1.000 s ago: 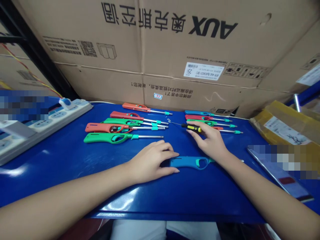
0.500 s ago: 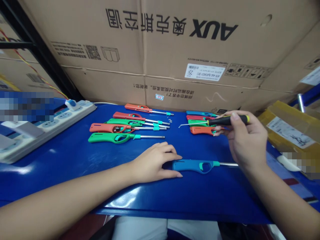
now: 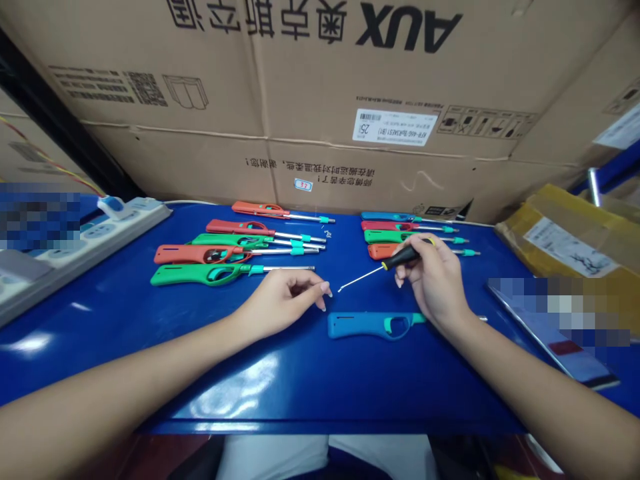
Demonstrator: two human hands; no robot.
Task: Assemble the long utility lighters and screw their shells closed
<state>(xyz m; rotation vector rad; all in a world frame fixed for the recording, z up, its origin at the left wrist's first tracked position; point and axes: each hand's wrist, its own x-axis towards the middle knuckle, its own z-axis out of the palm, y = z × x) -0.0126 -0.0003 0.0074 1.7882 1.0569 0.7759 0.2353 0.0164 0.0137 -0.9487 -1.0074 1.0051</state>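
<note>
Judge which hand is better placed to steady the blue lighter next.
Probably the left hand: it is near the handle end of the blue lighter, while the right hand grips a screwdriver.

Forearms [image 3: 175, 363] slanting inward, left hand [image 3: 283, 300] loosely curled, right hand [image 3: 443, 283] in a fingertip grip.

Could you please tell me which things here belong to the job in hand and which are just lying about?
Likely part of the job:
- screwdriver, in the right hand
- front blue lighter
- left lighters
- right lighters

Seemingly just lying about:
- power strip
- carton
- taped box
</note>
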